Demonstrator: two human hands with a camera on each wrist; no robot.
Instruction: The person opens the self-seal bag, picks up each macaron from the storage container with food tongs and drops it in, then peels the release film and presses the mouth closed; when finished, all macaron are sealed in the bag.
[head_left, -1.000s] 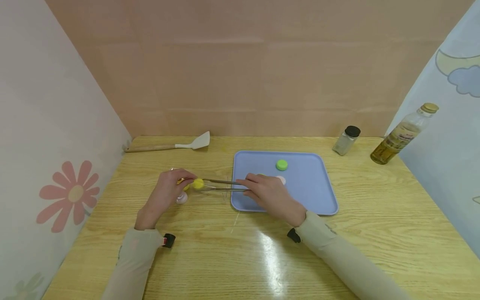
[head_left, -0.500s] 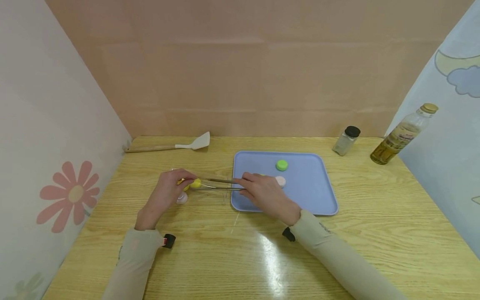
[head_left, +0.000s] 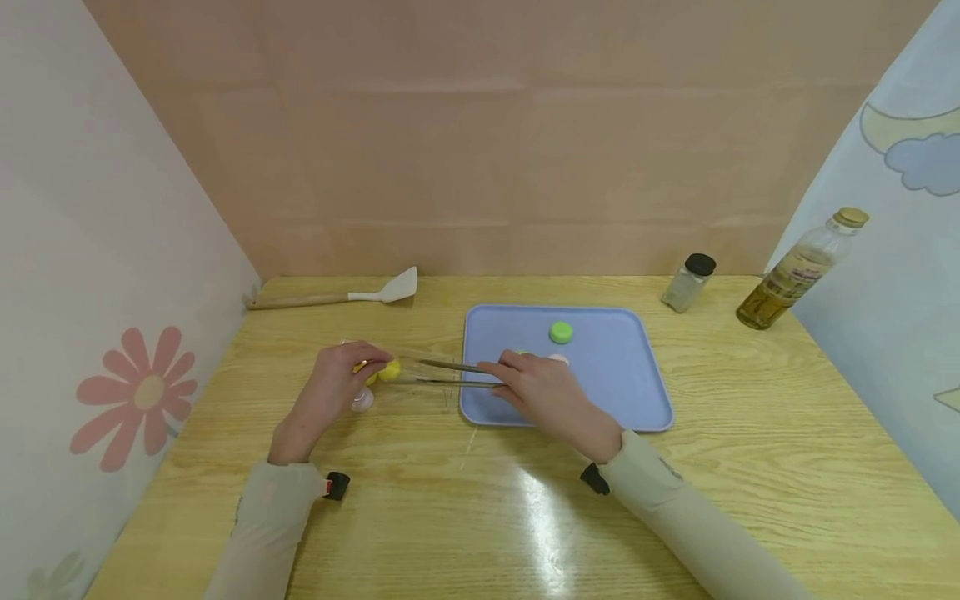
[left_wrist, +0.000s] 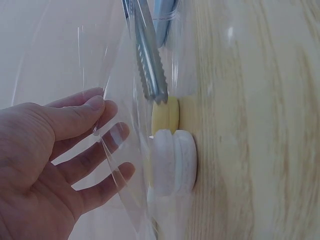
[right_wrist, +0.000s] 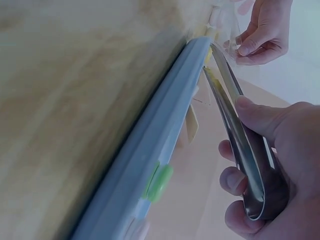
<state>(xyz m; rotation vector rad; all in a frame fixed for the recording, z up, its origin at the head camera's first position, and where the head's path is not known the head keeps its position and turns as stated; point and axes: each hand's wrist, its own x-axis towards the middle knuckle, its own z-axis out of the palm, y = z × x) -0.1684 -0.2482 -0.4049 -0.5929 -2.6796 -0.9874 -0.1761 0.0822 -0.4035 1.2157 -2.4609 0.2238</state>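
Note:
My left hand (head_left: pixel 337 379) pinches the edge of a clear plastic bag (left_wrist: pixel 125 165) between thumb and fingers. Inside it lie a yellow macaron (head_left: pixel 389 370), a second yellow one partly behind my fingers, and a pale lilac macaron (left_wrist: pixel 175 162). My right hand (head_left: pixel 543 392) holds metal tongs (right_wrist: pixel 240 150), which point left into the bag's mouth. Their arms stand apart, with the toothed tips (left_wrist: pixel 157 97) close to the yellow macaron; whether they touch it I cannot tell. My right hand is above the left part of the blue tray (head_left: pixel 615 392).
On the tray sit a green macaron (head_left: pixel 562 332), a pale pink macaron (head_left: pixel 558 358) and another green one partly hidden by my hand. A spatula (head_left: pixel 337 298) lies at the back left. A black-capped jar (head_left: pixel 686 287) and an oil bottle (head_left: pixel 795 279) stand at the back right.
The yellow macaron between the tongs has moved slightly left into the bag and been let go. The tongs have since spread and drawn back right. My left hand has stayed nearly still.

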